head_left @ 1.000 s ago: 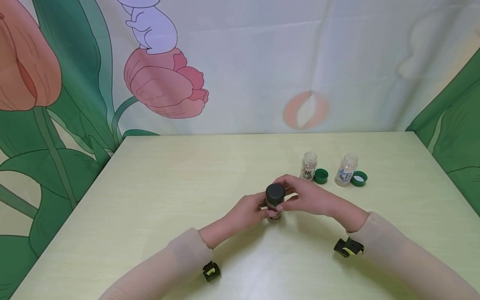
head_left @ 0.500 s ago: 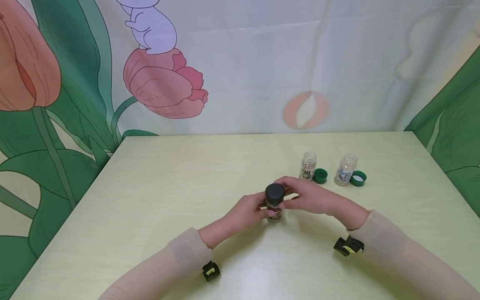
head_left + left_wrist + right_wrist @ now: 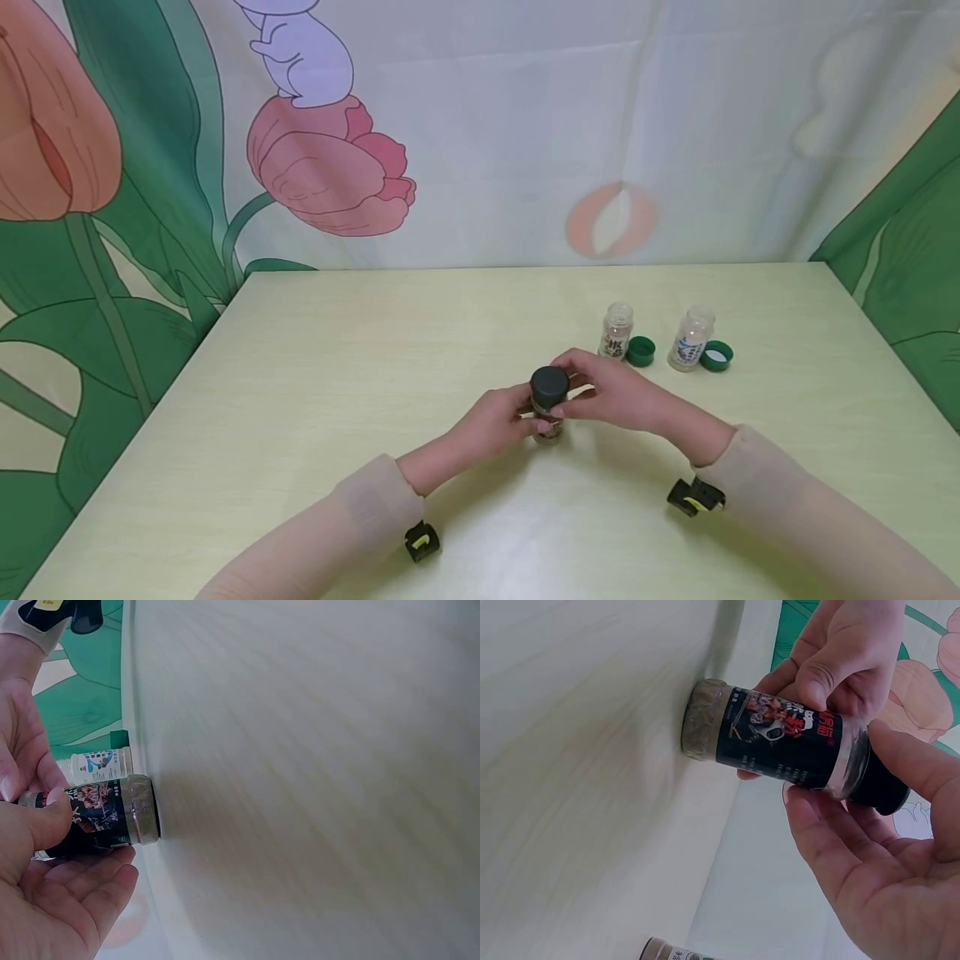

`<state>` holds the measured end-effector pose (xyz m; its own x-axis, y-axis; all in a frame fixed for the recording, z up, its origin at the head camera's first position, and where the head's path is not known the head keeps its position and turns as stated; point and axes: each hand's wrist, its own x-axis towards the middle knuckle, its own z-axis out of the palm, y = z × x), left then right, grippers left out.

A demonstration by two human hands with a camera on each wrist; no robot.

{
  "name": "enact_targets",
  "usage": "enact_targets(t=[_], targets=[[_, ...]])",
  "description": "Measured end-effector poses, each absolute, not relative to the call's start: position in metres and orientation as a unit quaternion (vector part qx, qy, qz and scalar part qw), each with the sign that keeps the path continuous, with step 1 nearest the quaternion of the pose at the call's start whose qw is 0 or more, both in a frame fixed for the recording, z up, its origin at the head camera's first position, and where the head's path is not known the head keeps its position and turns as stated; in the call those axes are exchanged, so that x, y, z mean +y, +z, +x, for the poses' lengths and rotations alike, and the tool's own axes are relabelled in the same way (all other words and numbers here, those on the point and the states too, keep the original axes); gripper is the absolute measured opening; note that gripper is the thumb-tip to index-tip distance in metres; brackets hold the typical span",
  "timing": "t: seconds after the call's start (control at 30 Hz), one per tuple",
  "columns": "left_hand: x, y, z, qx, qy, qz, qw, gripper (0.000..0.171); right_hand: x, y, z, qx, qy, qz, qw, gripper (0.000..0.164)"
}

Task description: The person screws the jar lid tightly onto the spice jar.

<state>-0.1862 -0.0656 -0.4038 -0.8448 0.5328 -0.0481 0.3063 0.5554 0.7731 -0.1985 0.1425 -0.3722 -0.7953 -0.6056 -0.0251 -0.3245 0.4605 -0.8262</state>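
Observation:
A spice jar (image 3: 550,404) with a black cap (image 3: 883,782) and a black label stands upright near the middle of the table. My left hand (image 3: 491,427) grips its body, thumb on the near side, as the left wrist view also shows. From the other side my right hand (image 3: 618,393) holds the jar at the cap and neck, with its thumb (image 3: 915,759) along the cap's edge. Behind the right hand are two clear glass jars without caps, one with a dark-print label (image 3: 617,332), one with a blue-print label (image 3: 692,340).
Beside the clear jars lie two green caps, one by the left jar (image 3: 641,351) and one with a white inside by the right jar (image 3: 717,356). The pale wooden table (image 3: 375,333) ends at a printed curtain (image 3: 487,142).
The right hand has turned and shifted only slightly at the cap. My left hand and the jar stay in place.

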Motion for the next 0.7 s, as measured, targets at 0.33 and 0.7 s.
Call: enact_targets(t=[0.33, 0.7], targets=[[-0.0669, -0.4034, -0.1864, 0.873, 0.399, 0.246, 0.136, 0.031, 0.1451, -0.3696, -0.2009, 0.829, -0.436, -0.302, 0.178, 0.051], [-0.0678, -0.4030, -0.1855, 0.873, 0.398, 0.246, 0.140, 0.034, 0.1478, -0.3664, -0.2028, 0.824, -0.431, -0.309, 0.202, 0.042]])
